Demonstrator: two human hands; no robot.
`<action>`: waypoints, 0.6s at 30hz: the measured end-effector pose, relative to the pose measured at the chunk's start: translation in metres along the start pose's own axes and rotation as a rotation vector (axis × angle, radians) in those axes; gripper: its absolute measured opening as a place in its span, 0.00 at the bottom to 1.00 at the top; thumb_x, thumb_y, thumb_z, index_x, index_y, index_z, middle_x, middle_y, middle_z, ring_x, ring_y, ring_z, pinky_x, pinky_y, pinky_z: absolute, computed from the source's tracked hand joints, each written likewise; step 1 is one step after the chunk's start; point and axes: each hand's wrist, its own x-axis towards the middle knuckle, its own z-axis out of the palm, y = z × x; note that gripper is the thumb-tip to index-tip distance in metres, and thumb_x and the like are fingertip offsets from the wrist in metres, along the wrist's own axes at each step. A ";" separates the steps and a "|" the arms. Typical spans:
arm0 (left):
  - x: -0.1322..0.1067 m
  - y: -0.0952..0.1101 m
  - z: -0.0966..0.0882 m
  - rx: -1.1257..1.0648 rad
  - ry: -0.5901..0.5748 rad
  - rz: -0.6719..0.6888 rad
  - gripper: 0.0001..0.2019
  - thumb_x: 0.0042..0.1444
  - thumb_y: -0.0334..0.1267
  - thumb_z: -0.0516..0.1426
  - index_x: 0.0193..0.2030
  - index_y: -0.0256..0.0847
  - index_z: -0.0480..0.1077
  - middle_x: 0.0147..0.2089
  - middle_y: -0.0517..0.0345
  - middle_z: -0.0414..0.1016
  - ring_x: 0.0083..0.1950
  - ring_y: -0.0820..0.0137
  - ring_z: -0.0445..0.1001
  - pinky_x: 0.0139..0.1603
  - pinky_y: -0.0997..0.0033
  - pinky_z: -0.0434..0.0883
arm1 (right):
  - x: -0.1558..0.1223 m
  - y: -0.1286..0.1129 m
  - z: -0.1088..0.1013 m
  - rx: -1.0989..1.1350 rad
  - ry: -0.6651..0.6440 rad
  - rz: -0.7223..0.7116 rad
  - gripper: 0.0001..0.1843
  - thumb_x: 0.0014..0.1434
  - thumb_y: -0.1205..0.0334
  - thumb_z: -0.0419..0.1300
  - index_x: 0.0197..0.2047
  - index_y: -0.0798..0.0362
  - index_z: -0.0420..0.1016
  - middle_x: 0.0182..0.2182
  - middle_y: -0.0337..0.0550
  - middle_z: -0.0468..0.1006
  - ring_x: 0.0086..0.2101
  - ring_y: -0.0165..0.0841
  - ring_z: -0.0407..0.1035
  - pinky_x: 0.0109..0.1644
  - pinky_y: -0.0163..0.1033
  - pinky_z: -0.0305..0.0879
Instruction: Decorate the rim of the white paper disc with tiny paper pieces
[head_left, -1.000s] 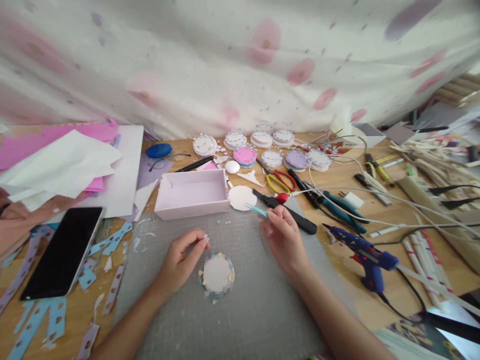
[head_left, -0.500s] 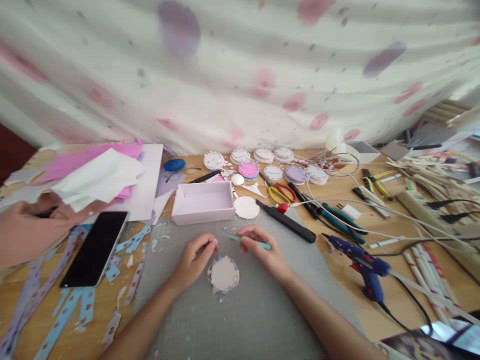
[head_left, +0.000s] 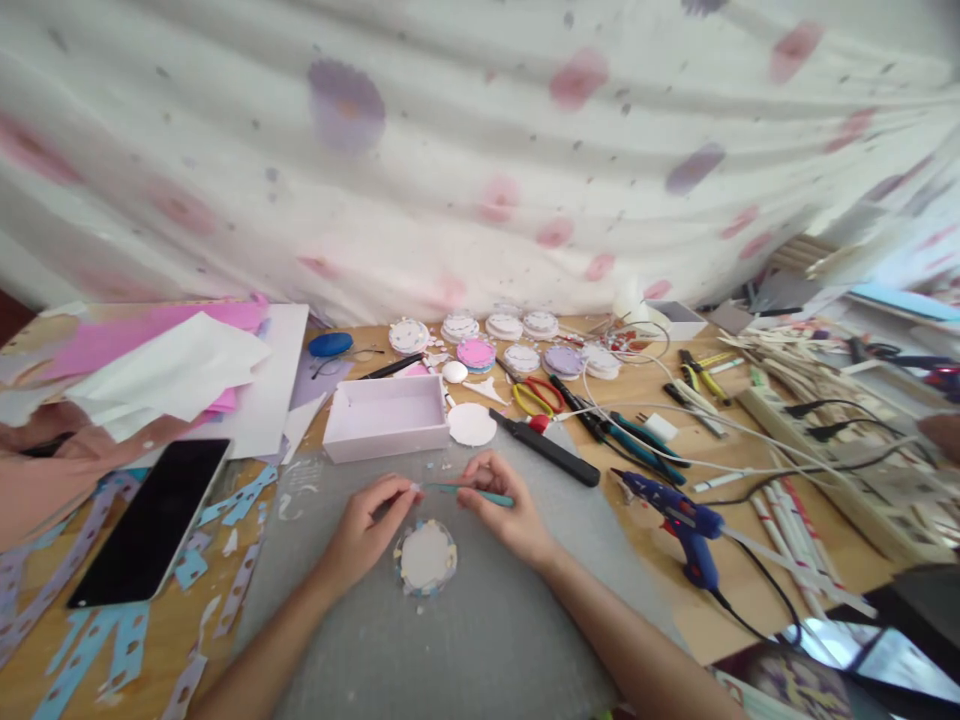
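My left hand point(head_left: 366, 530) rests on the grey cutting mat point(head_left: 465, 640), fingers pinched on a tiny pale piece just left of the tool's tip. My right hand point(head_left: 501, 505) grips a thin teal tool point(head_left: 472, 492) that points left toward that pinch. Between and just below both hands lies a round white disc point(head_left: 426, 557) with small coloured bits around its rim.
A pink open box point(head_left: 386, 415) and a white circle point(head_left: 472, 424) lie behind the mat. Decorated discs point(head_left: 476, 352), scissors point(head_left: 534, 397), a black knife point(head_left: 551, 452), pliers and a blue glue gun point(head_left: 679, 515) sit right. A phone point(head_left: 150, 520) and another person's hand point(head_left: 37, 470) are left.
My right hand moved left with the teal tool until its tip met my left hand's pinch above the disc. The camera view has tilted upward.
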 end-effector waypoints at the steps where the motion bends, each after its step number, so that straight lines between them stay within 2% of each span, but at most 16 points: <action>1: 0.000 0.001 0.000 0.004 0.000 -0.001 0.12 0.61 0.41 0.52 0.37 0.40 0.75 0.36 0.54 0.76 0.38 0.68 0.73 0.39 0.72 0.70 | 0.000 -0.001 0.000 0.007 0.000 -0.009 0.15 0.56 0.52 0.64 0.38 0.48 0.62 0.30 0.36 0.75 0.30 0.29 0.69 0.37 0.36 0.64; 18: 0.000 0.003 0.001 0.064 0.000 0.035 0.12 0.62 0.40 0.52 0.33 0.39 0.73 0.33 0.57 0.74 0.35 0.70 0.72 0.37 0.74 0.68 | -0.001 0.001 -0.002 -0.065 -0.047 -0.027 0.14 0.58 0.54 0.62 0.37 0.49 0.60 0.30 0.36 0.73 0.29 0.28 0.67 0.36 0.35 0.62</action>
